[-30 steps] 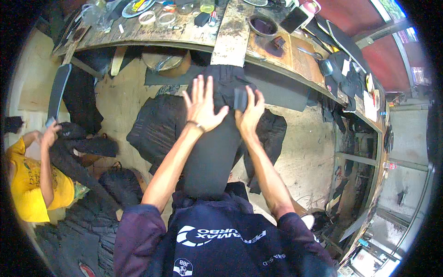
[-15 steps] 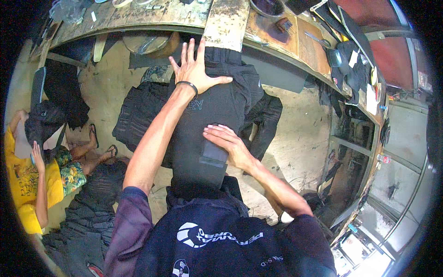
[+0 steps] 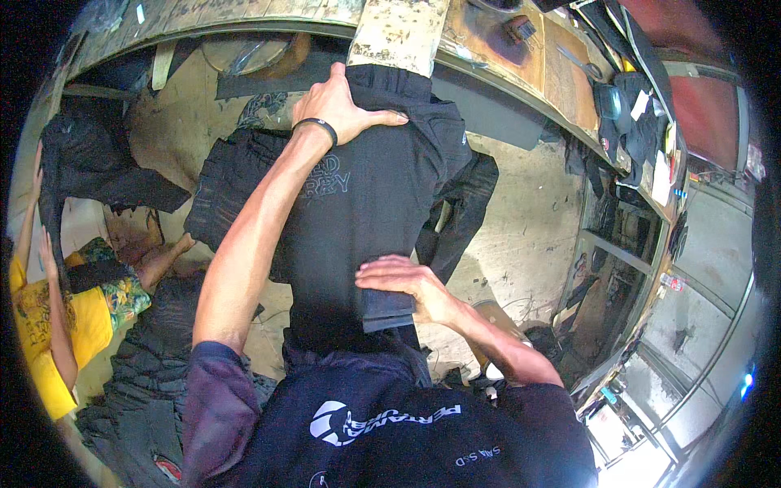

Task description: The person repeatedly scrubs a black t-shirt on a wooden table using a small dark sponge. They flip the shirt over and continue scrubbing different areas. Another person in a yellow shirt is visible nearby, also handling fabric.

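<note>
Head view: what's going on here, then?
A person presses the left hand, thumb spread, on the far part of a black garment. The right hand rests over a dark flat piece nearer the body. The garment's far end meets a pale board. At left, someone in a yellow shirt has dark cloth before them.

Two grips, left (image 3: 338, 110) and right (image 3: 411, 285), are on one black garment (image 3: 366, 224). One wristband (image 3: 317, 124) sits just behind the left grip, one dark block (image 3: 389, 309) under the right. Beyond both: one bench (image 3: 236, 15), one pale board (image 3: 394, 37). Well left: one co-worker (image 3: 65, 317), two hands (image 3: 47, 256) showing.
</note>
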Action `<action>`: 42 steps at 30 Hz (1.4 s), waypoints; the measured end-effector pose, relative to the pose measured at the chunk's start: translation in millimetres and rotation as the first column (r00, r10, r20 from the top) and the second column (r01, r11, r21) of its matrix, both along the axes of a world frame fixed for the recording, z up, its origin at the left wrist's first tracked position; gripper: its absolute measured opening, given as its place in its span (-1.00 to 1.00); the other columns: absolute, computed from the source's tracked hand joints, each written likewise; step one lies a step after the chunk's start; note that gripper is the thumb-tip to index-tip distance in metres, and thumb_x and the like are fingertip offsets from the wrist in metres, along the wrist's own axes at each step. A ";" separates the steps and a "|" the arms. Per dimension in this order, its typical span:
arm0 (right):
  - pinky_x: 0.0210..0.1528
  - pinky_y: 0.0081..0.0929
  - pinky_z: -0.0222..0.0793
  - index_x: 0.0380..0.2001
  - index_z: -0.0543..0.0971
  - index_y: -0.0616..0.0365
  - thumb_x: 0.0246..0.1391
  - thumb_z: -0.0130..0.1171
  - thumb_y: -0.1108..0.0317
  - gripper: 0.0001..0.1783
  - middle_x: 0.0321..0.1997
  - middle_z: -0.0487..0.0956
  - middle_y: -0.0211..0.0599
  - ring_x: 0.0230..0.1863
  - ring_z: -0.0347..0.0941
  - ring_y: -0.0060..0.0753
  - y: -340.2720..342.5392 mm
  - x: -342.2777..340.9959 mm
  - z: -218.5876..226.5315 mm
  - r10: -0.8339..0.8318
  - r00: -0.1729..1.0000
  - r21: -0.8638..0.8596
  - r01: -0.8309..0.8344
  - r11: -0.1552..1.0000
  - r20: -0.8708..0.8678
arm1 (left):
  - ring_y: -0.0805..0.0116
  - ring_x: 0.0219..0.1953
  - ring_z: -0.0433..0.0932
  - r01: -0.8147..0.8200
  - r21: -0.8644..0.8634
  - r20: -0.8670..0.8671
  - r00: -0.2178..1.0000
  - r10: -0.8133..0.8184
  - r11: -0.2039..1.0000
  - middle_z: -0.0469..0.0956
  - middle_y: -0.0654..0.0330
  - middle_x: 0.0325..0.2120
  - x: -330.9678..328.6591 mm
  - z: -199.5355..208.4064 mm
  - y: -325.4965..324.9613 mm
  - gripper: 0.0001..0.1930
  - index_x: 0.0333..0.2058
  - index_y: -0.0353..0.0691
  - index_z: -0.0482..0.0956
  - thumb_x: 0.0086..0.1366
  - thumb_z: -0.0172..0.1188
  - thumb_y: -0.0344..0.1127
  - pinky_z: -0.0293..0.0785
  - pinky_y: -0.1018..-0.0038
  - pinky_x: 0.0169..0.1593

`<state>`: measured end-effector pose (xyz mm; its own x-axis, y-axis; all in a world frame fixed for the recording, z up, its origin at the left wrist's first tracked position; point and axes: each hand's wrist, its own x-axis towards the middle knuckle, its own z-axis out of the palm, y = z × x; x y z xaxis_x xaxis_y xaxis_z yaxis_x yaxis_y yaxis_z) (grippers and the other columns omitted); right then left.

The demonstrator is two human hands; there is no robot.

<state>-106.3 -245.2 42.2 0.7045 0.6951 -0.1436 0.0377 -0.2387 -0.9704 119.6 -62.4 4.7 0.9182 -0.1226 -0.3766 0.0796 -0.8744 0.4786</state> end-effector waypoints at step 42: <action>0.61 0.01 0.18 0.39 0.55 0.16 -0.18 0.47 0.45 -0.09 0.52 0.49 -0.12 0.56 0.36 -0.07 82.6 -205.8 -15.5 -0.184 0.974 0.035 0.190 0.981 -0.129 | -0.08 0.38 0.48 -0.001 0.023 0.470 0.883 -0.010 1.000 0.46 -0.23 0.33 -45.3 19.5 23.6 0.30 0.41 -0.21 0.38 -0.16 0.51 0.61 0.41 -0.10 0.37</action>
<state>-312.1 -162.5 26.7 0.8012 0.5608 -0.2088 -0.1253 -0.1839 -0.9749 74.3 -38.8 24.2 0.9877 -0.1235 0.0959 -0.1534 -0.8852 0.4393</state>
